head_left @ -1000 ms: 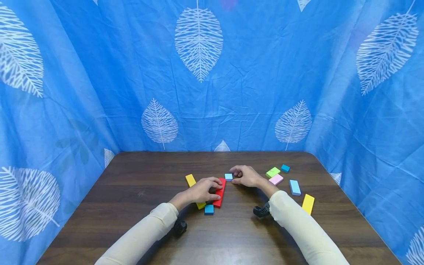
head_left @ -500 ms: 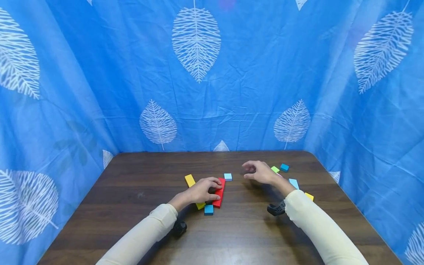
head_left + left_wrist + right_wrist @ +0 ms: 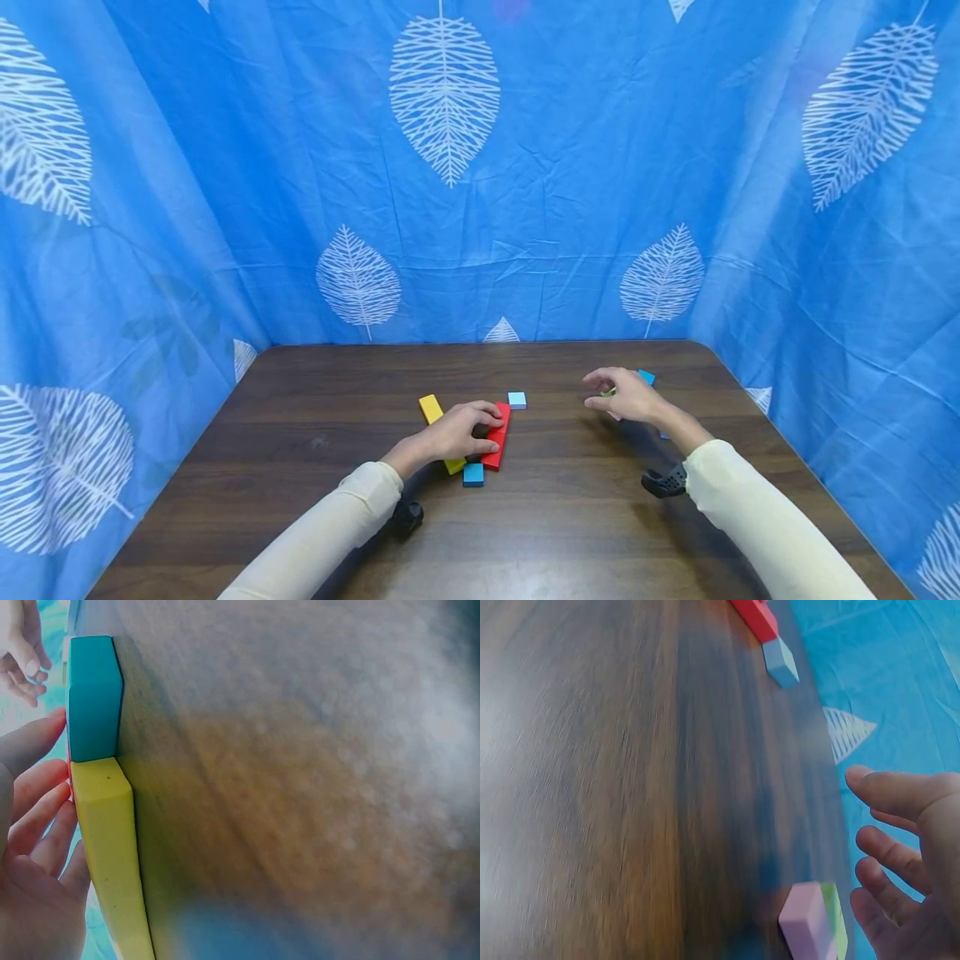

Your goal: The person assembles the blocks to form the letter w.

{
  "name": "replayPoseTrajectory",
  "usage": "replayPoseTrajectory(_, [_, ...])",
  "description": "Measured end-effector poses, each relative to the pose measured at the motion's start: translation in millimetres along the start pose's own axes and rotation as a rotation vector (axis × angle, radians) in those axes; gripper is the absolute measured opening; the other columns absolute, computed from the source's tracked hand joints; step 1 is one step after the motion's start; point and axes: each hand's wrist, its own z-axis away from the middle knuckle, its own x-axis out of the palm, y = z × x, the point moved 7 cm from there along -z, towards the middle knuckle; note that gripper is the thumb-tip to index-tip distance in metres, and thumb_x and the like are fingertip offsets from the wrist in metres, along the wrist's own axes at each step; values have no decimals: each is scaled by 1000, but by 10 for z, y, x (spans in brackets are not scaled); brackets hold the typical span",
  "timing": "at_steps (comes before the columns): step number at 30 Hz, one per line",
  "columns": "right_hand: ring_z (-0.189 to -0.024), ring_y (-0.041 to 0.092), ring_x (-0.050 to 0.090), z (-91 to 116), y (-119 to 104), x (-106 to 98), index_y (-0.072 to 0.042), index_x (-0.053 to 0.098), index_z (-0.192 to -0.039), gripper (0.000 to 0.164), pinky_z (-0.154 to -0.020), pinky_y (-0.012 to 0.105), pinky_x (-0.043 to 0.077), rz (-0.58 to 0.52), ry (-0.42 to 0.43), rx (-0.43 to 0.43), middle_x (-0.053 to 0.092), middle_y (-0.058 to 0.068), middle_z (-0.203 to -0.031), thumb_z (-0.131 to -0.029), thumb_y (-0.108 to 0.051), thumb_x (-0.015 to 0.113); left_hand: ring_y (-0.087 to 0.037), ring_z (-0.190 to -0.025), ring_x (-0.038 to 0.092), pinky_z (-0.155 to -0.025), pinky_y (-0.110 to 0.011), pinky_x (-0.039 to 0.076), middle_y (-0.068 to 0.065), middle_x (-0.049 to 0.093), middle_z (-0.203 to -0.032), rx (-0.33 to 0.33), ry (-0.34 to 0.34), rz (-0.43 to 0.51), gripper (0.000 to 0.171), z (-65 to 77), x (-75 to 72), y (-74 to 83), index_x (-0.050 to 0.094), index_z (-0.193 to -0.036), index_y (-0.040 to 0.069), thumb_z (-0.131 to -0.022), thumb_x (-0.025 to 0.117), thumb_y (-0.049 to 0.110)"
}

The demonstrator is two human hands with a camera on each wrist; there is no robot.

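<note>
My left hand [image 3: 453,432] rests its thumb and fingertips on a red block [image 3: 495,459], left of the table's middle. A long yellow block [image 3: 431,406] lies slanted under that hand, partly hidden by it. Just in front sits a small blue block [image 3: 473,475], which the left wrist view shows beside the yellow one. At the red block's far end is a light blue block [image 3: 517,400]. Over to the right, my right hand [image 3: 636,400] hovers with relaxed, parted fingers and holds nothing. Beneath it, a pink block [image 3: 807,922] and a green block [image 3: 838,922] lie side by side.
Another blue block [image 3: 647,377] shows just beyond the right hand. Other blocks on that side are mostly hidden by the hand and sleeve. The dark wooden table [image 3: 337,375] ends against a blue leaf-print curtain [image 3: 525,208].
The right hand has left the light blue block and moved right, over the green and pink blocks. The left hand keeps its place on the red block.
</note>
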Motion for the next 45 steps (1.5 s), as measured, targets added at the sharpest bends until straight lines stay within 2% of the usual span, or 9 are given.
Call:
replayPoseTrajectory(2, [-88,26,65,46,52,-30,5,64,-132,43,-79,44,55,-7,-6,16,68,17,-116,-96,-18,75,-26,-131,53,-111,-41,43,-6,57,-143,-1,-1,1,44,0,3,-1,69,-133,3,-96,78,23])
replayPoseTrajectory(5, [-99,28,66,111,115,-84,4,65,-131,44,-82,47,56,10,1,31,69,17,-117,-96,-20,76,-26,-131,52,-111,-41,43,-6,57,-143,-3,-1,3,44,3,7,-4,69,-134,3,-96,78,23])
replayPoseTrajectory(9, [-97,28,68,206,186,-154,5,66,-128,43,-81,47,57,33,27,38,69,19,-115,-95,-20,77,-26,-131,52,-111,-42,43,-7,57,-143,-4,-1,5,44,9,6,-3,69,-134,3,-96,78,24])
replayPoseTrajectory(17, [-94,31,63,350,366,-251,5,70,-119,47,-80,47,53,123,115,56,70,14,-103,-88,-26,85,-27,-131,53,-111,-42,44,-7,58,-143,0,4,7,43,20,5,-4,70,-133,4,-96,78,23])
replayPoseTrajectory(22, [-96,31,63,355,490,-243,6,70,-120,55,-85,51,52,158,141,91,70,16,-106,-86,-34,86,-26,-131,53,-111,-42,44,-7,57,-143,-5,4,11,43,19,7,-10,70,-133,4,-96,78,23])
replayPoseTrajectory(29, [-94,31,60,342,580,-163,8,66,-123,70,-82,48,52,187,128,160,67,17,-107,-83,-47,86,-26,-131,52,-111,-41,43,-6,57,-143,-15,-1,13,43,10,18,-17,70,-133,4,-95,78,23])
replayPoseTrajectory(37, [-90,30,60,324,582,-161,11,64,-125,71,-77,42,51,193,125,181,67,17,-105,-82,-40,88,-26,-132,52,-111,-42,43,-6,57,-144,-24,-12,17,44,-3,-5,-18,70,-133,5,-95,78,24])
replayPoseTrajectory(40, [-91,29,60,321,569,-173,11,65,-125,69,-76,41,52,178,107,164,68,18,-106,-81,-37,89,-26,-132,52,-111,-42,43,-6,57,-143,-22,-13,23,43,-2,-19,-15,70,-133,4,-95,78,23])
replayPoseTrajectory(45, [-92,28,61,327,555,-186,7,67,-124,65,-78,40,51,139,79,153,69,14,-105,-79,-33,91,-26,-131,52,-111,-42,44,-6,57,-143,-16,-13,30,43,1,-43,-15,70,-133,4,-95,78,23])
